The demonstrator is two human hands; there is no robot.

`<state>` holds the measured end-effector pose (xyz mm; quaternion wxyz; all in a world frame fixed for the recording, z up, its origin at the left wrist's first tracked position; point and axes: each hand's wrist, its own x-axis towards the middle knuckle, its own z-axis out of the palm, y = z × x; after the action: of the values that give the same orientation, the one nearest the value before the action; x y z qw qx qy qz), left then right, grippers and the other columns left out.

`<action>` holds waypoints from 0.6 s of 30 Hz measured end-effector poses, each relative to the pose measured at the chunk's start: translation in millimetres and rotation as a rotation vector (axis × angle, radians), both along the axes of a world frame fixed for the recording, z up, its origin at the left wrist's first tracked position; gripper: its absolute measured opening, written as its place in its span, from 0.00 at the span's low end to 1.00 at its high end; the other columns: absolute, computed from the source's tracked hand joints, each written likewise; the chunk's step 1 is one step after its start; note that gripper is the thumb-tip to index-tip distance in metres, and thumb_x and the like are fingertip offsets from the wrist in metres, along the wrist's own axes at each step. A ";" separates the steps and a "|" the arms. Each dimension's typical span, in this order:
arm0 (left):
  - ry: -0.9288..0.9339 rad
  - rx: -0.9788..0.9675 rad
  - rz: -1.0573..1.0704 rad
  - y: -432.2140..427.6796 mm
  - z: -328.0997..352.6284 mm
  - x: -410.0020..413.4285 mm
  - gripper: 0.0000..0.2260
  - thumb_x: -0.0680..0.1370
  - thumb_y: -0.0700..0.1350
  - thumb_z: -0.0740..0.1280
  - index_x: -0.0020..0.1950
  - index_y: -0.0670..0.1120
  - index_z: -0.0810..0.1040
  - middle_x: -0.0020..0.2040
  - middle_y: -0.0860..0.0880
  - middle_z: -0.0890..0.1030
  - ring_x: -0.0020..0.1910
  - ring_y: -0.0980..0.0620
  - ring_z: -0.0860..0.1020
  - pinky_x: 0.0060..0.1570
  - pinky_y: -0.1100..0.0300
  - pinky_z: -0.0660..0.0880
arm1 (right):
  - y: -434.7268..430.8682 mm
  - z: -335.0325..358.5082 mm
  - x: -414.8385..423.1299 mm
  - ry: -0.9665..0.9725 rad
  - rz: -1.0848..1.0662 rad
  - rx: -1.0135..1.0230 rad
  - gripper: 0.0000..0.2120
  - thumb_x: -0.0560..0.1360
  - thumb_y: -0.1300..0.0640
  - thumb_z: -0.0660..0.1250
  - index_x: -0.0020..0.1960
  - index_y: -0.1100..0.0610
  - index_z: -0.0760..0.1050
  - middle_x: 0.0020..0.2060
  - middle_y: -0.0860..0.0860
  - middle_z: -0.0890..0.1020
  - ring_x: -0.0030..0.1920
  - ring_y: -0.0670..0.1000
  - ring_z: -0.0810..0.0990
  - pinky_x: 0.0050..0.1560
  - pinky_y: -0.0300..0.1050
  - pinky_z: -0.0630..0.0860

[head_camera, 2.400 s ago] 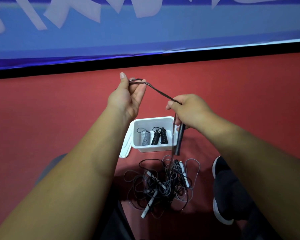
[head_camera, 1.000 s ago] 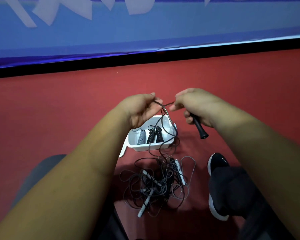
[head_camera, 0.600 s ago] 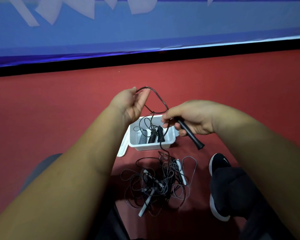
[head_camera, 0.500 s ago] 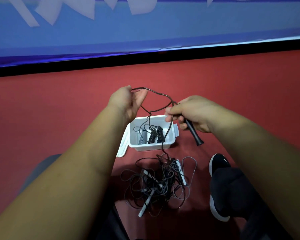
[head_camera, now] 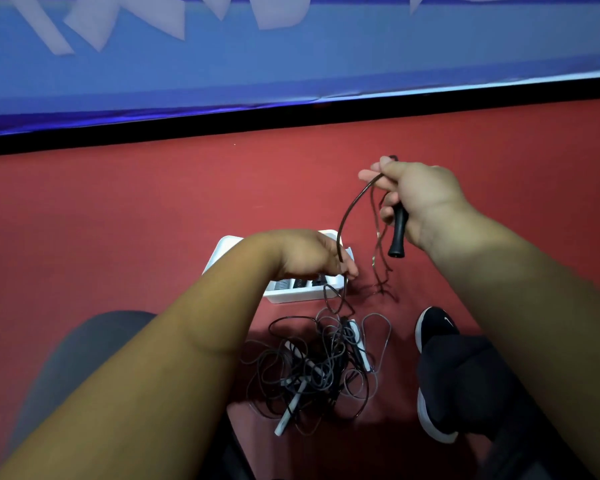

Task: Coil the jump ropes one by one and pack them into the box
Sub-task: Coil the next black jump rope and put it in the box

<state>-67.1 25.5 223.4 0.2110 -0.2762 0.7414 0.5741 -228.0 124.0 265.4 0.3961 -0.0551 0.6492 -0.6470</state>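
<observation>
My right hand (head_camera: 420, 202) is raised at the right and grips a black jump rope handle (head_camera: 397, 233) together with loops of its dark cord (head_camera: 349, 209). The cord arcs down to my left hand (head_camera: 309, 254), which pinches it low over the white box (head_camera: 291, 298). Coiled ropes with ribbed handles (head_camera: 298, 283) lie in the box, partly hidden by my left hand. Below the box a tangled pile of jump ropes (head_camera: 319, 365) with white and black handles lies on the red floor.
A blue banner with a black base strip (head_camera: 291, 116) runs along the far side of the red floor. A black shoe (head_camera: 433, 327) and dark trouser leg sit right of the pile. A grey knee (head_camera: 94, 344) is at the lower left.
My right hand rose up and to the right with the handle and cord loops. My left hand dropped from above the box down onto the cord near the box's right end.
</observation>
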 end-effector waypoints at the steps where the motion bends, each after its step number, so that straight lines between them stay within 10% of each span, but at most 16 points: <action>1: -0.013 -0.001 -0.016 -0.2 -0.6 1.6 0.10 0.86 0.42 0.63 0.60 0.43 0.84 0.46 0.57 0.86 0.39 0.56 0.76 0.43 0.57 0.69 | 0.3 1.0 -2.2 0.001 -0.027 -0.017 0.08 0.85 0.55 0.67 0.57 0.60 0.80 0.47 0.52 0.90 0.23 0.44 0.67 0.25 0.37 0.69; 8: 0.055 0.222 0.252 -1.4 14.2 -4.0 0.11 0.88 0.46 0.58 0.56 0.43 0.79 0.48 0.47 0.87 0.47 0.48 0.87 0.54 0.52 0.82 | -0.9 -9.4 -4.6 0.027 0.101 0.306 0.15 0.86 0.46 0.64 0.64 0.56 0.75 0.49 0.55 0.84 0.25 0.46 0.83 0.26 0.44 0.80; 12: 0.215 0.412 0.665 -8.5 28.5 -9.7 0.10 0.88 0.43 0.57 0.55 0.42 0.76 0.41 0.46 0.87 0.40 0.51 0.88 0.34 0.58 0.84 | 0.1 -18.5 8.9 0.072 0.377 0.501 0.11 0.85 0.49 0.65 0.63 0.52 0.78 0.48 0.52 0.85 0.28 0.46 0.78 0.32 0.42 0.79; 18: 0.359 0.547 0.956 -20.0 29.5 -8.3 0.12 0.90 0.43 0.52 0.51 0.42 0.71 0.39 0.41 0.86 0.38 0.44 0.88 0.30 0.53 0.83 | -2.1 -15.5 23.2 0.038 0.611 0.451 0.06 0.82 0.54 0.62 0.54 0.50 0.77 0.34 0.44 0.86 0.25 0.45 0.75 0.38 0.42 0.76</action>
<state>-75.4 5.5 252.9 -0.1372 -0.4140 0.3831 0.8143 -204.8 121.9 249.8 0.5609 -0.1695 0.7361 -0.3389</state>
